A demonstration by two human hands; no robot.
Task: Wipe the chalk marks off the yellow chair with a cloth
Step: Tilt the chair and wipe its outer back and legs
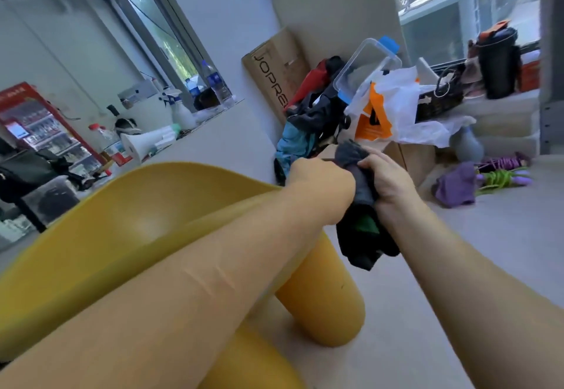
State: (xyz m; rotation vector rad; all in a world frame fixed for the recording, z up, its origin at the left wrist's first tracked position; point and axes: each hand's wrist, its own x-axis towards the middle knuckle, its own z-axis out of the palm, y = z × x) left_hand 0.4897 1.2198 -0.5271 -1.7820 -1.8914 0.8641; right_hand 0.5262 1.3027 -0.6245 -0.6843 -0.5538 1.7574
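The yellow chair (128,230) fills the lower left, its curved seat under my left forearm and one thick leg (323,297) standing on the floor. No chalk marks show on the visible seat. A dark grey and black cloth (361,230) hangs in the air beyond the chair's right edge. My left hand (320,184) grips its upper part from the left. My right hand (384,179) grips the same bunched top from the right. The cloth's lower end dangles free above the floor.
A pile of bags, a clear plastic box (366,65) and a cardboard box (274,71) lean against the wall ahead. Purple and green fabric (476,181) lies on the floor at right. A ledge at left holds a megaphone (146,143), a spray bottle and water bottles.
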